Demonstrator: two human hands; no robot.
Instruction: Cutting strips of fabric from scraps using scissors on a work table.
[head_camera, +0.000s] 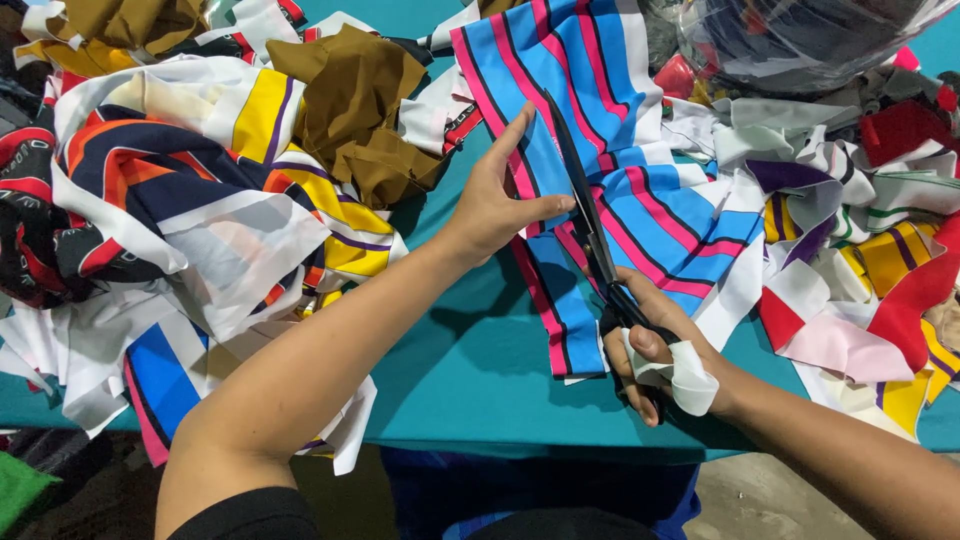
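clear plastic bag, top right, holding fabric

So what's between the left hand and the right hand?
In the head view, the black scissors and the striped blue-and-pink cloth lie between the left hand and right hand.

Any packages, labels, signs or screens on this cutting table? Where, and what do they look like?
Clear plastic bag: top right corner, rounded, glossy, dark fabric inside.
No labels, signs or screens visible; only fabric scraps on the teal table.

Bright even light, soft shadows, sharp focus
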